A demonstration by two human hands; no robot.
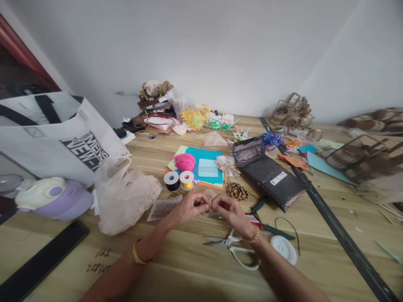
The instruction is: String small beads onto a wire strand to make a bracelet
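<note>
My left hand (194, 206) and my right hand (229, 209) meet above the middle of the table, thumbs and forefingers pinched close together. Whatever lies between the fingertips is too small to make out. Just beyond them stand a black thread spool (171, 181) and a yellow thread spool (187, 180). Right of these lies a heap of coloured beads (237, 191). A clear bag of small dark pieces (165, 208) rests beside my left hand. White-handled scissors (236, 247) lie below my right hand, their blades pointing left.
Pink yarn (184, 162) sits on coloured paper (206, 154). A black bubble mailer (270, 174) lies to the right, near a white spool (283, 249). On the left are a plastic bag (124, 197), a white tote bag (47, 138) and a purple container (67, 199). Small baskets (291, 111) stand behind.
</note>
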